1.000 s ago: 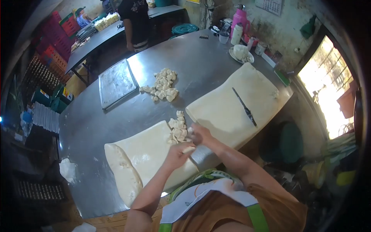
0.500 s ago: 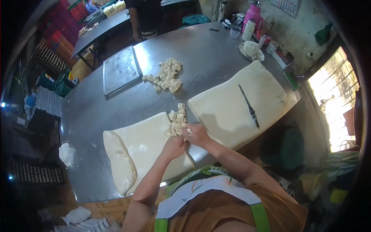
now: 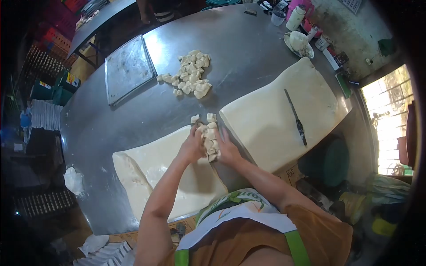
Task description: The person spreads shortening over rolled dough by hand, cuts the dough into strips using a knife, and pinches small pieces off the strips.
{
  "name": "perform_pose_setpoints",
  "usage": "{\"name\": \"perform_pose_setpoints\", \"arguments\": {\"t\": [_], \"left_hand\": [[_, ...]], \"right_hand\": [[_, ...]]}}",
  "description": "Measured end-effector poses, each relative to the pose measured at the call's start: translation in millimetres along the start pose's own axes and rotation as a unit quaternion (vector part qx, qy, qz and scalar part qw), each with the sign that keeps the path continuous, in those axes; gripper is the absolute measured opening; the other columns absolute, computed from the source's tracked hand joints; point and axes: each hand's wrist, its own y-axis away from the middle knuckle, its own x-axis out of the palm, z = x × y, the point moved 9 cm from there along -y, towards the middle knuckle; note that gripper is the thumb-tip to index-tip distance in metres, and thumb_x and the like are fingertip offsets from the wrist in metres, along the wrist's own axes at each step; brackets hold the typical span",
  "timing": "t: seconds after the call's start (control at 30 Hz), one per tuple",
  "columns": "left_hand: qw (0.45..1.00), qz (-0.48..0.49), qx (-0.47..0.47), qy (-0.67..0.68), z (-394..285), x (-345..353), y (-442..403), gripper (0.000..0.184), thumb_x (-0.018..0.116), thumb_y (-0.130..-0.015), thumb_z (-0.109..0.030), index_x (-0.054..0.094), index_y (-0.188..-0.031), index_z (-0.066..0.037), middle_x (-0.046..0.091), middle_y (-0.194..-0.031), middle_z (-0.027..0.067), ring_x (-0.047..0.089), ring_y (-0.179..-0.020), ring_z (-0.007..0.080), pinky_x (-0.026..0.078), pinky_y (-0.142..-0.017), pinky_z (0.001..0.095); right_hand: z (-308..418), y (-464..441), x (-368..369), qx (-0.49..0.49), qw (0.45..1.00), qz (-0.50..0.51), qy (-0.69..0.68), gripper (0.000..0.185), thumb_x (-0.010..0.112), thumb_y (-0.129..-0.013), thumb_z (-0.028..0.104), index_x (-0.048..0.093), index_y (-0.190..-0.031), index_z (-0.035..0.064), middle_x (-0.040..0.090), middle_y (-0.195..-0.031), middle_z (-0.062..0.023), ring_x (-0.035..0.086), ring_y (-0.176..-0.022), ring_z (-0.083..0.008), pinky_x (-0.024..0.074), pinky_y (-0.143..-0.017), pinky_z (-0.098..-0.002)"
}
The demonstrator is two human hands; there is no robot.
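Note:
Between the two slabs, my left hand [image 3: 191,147] and my right hand [image 3: 227,150] cup a cluster of cut dough pieces [image 3: 210,141] from either side, fingers curved around it. Two loose dough pieces lie just beyond my fingertips. To the left, partly under my left forearm, lies a dough slab [image 3: 151,155] with a folded left edge. The other dough slab [image 3: 262,115] spreads out to the right of my right hand. A long dark-handled knife [image 3: 296,117] rests on top of it. Farther up the table sits a larger heap of dough pieces [image 3: 191,73].
A metal tray [image 3: 130,71] lies at the back left of the steel table [image 3: 235,57]. At the back right stand a plate with a white mound [image 3: 298,42], a bottle [image 3: 296,17] and a pink jug. Another person [image 3: 162,11] stands beyond the table.
My hands have moved apart from close together at the near end of the cluster and now flank it, gathering the pieces between them. The camera view has shifted slightly downward.

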Motion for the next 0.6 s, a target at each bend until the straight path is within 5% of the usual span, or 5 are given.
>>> {"name": "perform_pose_setpoints", "arguments": {"t": [0.17,0.23,0.4,0.53,0.6], "left_hand": [[0.998,-0.027,0.057,0.013,33.5,-6.8,-103.6,0.070,0.078,-0.067,-0.013,0.038,-0.123,0.002,0.038,-0.141,0.0317,0.055,-0.113,0.0484,0.050,-0.090,0.0481],[0.973,0.027,-0.049,0.226,66.5,-0.5,-145.5,0.069,0.079,-0.067,-0.016,0.039,-0.121,0.002,0.054,-0.123,0.0298,0.061,-0.107,0.0433,0.050,-0.088,0.0460],[0.906,-0.092,0.066,0.408,-30.2,-137.0,-158.9,0.065,0.082,-0.071,-0.017,0.042,-0.118,0.003,0.063,-0.103,0.0235,0.064,-0.097,0.0327,0.050,-0.084,0.0409],[0.971,-0.165,0.028,0.169,-12.6,-167.9,-147.8,0.059,0.080,-0.073,-0.016,0.046,-0.117,0.002,0.061,-0.110,0.0246,0.063,-0.102,0.0348,0.049,-0.087,0.0426],[0.996,-0.088,0.001,0.031,28.4,-100.8,-136.1,0.055,0.080,-0.072,-0.016,0.049,-0.113,0.002,0.060,-0.110,0.0246,0.062,-0.103,0.0353,0.049,-0.088,0.0436]], "right_hand": [[2.8,-105.4,1.1,0.009,0.991,0.103,0.080,0.086,0.075,-0.070,0.009,0.033,-0.146,0.0121,0.034,-0.144,-0.0300,0.054,-0.116,-0.0456,0.0490,-0.094,-0.0490],[-3.2,-132.6,-16.3,0.014,0.999,0.045,0.011,0.084,0.075,-0.070,0.009,0.035,-0.143,0.0116,0.038,-0.140,-0.0293,0.054,-0.115,-0.0456,0.0484,-0.095,-0.0481],[12.2,-182.4,-119.9,-0.015,0.943,-0.323,-0.078,0.083,0.073,-0.075,0.010,0.032,-0.147,0.0070,0.052,-0.132,-0.0202,0.059,-0.113,-0.0362,0.0486,-0.096,-0.0421],[26.0,-188.0,-134.6,-0.055,0.912,-0.170,-0.370,0.074,0.069,-0.079,0.005,0.038,-0.146,0.0040,0.056,-0.132,-0.0158,0.064,-0.104,-0.0206,0.0520,-0.087,-0.0346],[19.4,-161.0,-114.2,-0.052,0.965,-0.132,-0.219,0.064,0.065,-0.085,0.006,0.042,-0.144,0.0037,0.063,-0.122,-0.0126,0.064,-0.092,-0.0144,0.0524,-0.084,-0.0308]]}}
